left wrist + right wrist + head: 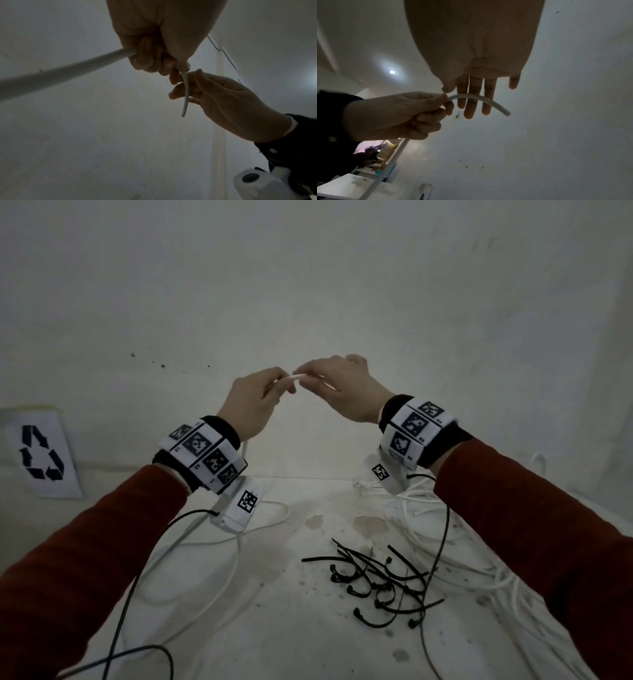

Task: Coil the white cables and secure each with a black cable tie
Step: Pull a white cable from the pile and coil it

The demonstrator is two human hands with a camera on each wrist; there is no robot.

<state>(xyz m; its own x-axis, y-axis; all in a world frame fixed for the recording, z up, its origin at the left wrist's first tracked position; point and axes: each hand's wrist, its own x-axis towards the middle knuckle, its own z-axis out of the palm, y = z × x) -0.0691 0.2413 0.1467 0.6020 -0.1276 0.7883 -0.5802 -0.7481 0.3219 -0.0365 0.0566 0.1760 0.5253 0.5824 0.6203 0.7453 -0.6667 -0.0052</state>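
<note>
My left hand point(263, 395) is raised above the table and grips a white cable point(295, 377) in its fist. The cable's short free end point(185, 94) curves out past thumb and forefinger; the rest hangs down to the table. My right hand point(329, 381) is just to the right of it, fingers point(471, 102) straight and spread beside the cable end point(481, 98), not pinching it. Whether they touch it I cannot tell. Several black cable ties point(380, 580) lie in a loose pile on the white table point(274, 628). More white cables point(421, 508) lie tangled at the right.
A loop of white cable point(236, 535) runs across the table's left half. Thin black leads point(137, 577) hang from both wrist units. A recycling sign point(41, 453) leans at the far left. A white wall point(308, 285) rises close behind the table.
</note>
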